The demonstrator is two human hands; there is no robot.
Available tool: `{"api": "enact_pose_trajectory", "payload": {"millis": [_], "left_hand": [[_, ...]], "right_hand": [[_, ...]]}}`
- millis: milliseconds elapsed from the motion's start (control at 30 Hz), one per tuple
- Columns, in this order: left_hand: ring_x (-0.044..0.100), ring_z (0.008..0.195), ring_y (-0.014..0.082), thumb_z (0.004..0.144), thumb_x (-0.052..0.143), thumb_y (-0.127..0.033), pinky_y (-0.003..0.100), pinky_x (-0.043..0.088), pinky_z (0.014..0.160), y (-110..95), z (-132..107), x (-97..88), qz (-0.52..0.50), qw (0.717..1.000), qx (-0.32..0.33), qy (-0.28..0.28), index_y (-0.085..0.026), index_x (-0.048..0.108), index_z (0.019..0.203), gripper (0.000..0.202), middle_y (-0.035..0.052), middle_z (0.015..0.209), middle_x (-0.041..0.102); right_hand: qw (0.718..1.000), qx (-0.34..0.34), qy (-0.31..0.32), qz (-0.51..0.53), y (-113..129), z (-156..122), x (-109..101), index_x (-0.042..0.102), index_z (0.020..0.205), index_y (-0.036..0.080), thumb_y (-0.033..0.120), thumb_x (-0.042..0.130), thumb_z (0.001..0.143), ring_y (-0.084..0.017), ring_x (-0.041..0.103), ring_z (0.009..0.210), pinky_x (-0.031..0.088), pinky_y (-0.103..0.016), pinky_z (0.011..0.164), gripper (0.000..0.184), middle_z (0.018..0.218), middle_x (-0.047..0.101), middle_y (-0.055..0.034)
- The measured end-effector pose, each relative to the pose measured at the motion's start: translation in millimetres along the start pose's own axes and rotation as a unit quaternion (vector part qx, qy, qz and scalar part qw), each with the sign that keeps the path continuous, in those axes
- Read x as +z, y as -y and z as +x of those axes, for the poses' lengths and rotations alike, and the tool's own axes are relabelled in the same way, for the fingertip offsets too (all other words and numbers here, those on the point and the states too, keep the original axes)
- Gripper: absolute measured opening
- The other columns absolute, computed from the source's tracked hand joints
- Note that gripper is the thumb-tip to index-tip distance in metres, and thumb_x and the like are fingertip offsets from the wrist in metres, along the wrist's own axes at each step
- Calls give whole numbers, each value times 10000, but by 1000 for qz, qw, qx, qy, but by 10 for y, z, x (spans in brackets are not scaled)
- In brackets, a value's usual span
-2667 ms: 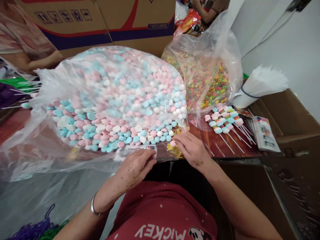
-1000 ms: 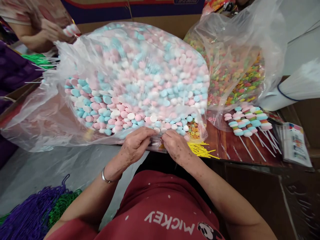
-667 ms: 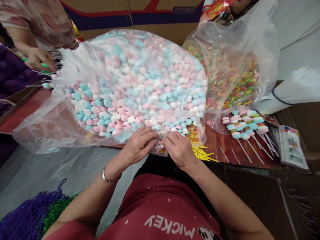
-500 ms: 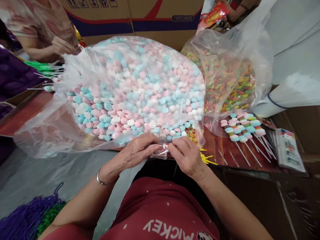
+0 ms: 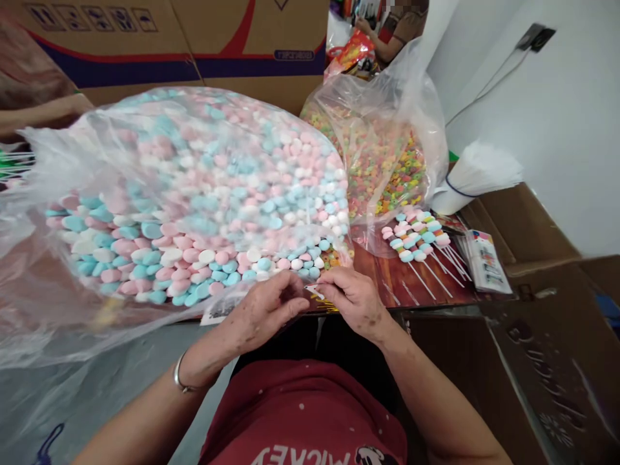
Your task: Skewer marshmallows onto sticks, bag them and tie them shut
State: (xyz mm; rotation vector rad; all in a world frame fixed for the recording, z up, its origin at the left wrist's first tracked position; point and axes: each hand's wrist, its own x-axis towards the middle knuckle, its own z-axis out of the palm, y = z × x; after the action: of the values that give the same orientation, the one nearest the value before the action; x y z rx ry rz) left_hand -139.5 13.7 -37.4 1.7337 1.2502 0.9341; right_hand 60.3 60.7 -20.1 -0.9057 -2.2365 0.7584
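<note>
A small white slip [image 5: 313, 290] is pinched in the right hand [image 5: 355, 298] near the front edge of the table [image 5: 371, 274], the left hand [image 5: 268, 309] (thumb and fingers parted) curving beside it, before a clear bag [image 5: 82, 155] of pastel candies [image 5: 179, 271].

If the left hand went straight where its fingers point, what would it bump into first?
Probably the small white piece that the right hand pinches; depth is hard to judge, so the left hand might touch the right hand first.
</note>
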Motion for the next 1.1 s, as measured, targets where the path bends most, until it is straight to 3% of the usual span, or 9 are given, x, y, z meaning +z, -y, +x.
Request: {"api": "enact_pose_trajectory", "payload": {"millis": [233, 400, 633, 767, 800, 867, 933, 1000, 1100], "left_hand": [[574, 522, 109, 933, 473, -282, 200, 431, 526, 68, 57, 221, -20, 999, 39, -4, -183, 589, 752, 236, -17, 592, 636], [508, 512, 102, 930, 472, -307, 197, 395, 498, 84, 84, 267, -32, 999, 39, 7, -176, 620, 803, 234, -23, 595, 595], [561, 579, 118, 885, 582, -336, 206, 433, 526, 148, 54, 356, -151, 988, -7, 24, -161, 632, 750, 227, 18, 676, 647], [612, 609, 122, 925, 517, -314, 218, 477, 582, 137, 55, 393, -118, 993, 24, 8, -171, 667, 792, 247, 30, 731, 700], [635, 644, 129, 932, 502, -305, 222, 493, 618, 131, 55, 402, -108, 994, 34, 1, -175, 671, 812, 245, 32, 745, 711], [659, 700, 135, 937, 486, -287, 225, 509, 661, 122, 56, 418, -94, 994, 51, -4, -179, 670, 834, 236, 32, 764, 723], [650, 675, 126, 932, 494, -278, 217, 506, 633, 117, 62, 427, -94, 994, 56, 2, -180, 664, 839, 218, 28, 763, 721], [628, 630, 118, 923, 521, -277, 212, 499, 595, 116, 76, 426, -105, 993, 54, 9, -176, 659, 830, 194, 21, 722, 703], [621, 619, 118, 911, 563, -285, 215, 503, 590, 125, 111, 405, -142, 988, 53, 7, -166, 656, 814, 180, 20, 683, 682]], "right_hand": [[999, 20, -24, -23, -104, -158, -1, 457, 621, 194, 369, 436, 990, -97, 449, 564, 352, -220, 559, 409, 592, 471, 30], [998, 49, -14, 41, -111, -211, -61, 610, 869, 188, 267, 508, 949, -117, 602, 736, 458, -217, 678, 152, 802, 650, -4], [990, -82, -101, -55, -60, -313, -49, 628, 883, 191, 305, 448, 998, -139, 620, 719, 492, -252, 689, 242, 762, 661, -32], [986, -7, -130, -101, -149, -428, -299, 594, 1059, 187, 354, 430, 1000, -146, 600, 768, 498, -254, 697, 241, 867, 634, -42], [976, 36, -159, -148, -233, -476, -402, 575, 1117, 181, 346, 432, 994, -160, 595, 804, 498, -272, 724, 251, 911, 629, -56], [917, 120, -224, -307, -469, -589, -610, 581, 1107, 158, 290, 424, 975, -213, 567, 883, 480, -342, 807, 244, 961, 624, -100], [847, 183, -193, -460, -734, -707, -775, 621, 959, 153, 236, 455, 935, -255, 526, 864, 452, -384, 791, 187, 878, 610, -117], [833, 188, -181, -488, -945, -805, -873, 619, 808, 160, 189, 495, 897, -251, 498, 794, 430, -374, 737, 156, 781, 580, -108], [839, 166, -189, -483, -1054, -889, -946, 574, 693, 183, 167, 480, 907, -219, 473, 726, 405, -340, 691, 234, 710, 544, -75]]}}
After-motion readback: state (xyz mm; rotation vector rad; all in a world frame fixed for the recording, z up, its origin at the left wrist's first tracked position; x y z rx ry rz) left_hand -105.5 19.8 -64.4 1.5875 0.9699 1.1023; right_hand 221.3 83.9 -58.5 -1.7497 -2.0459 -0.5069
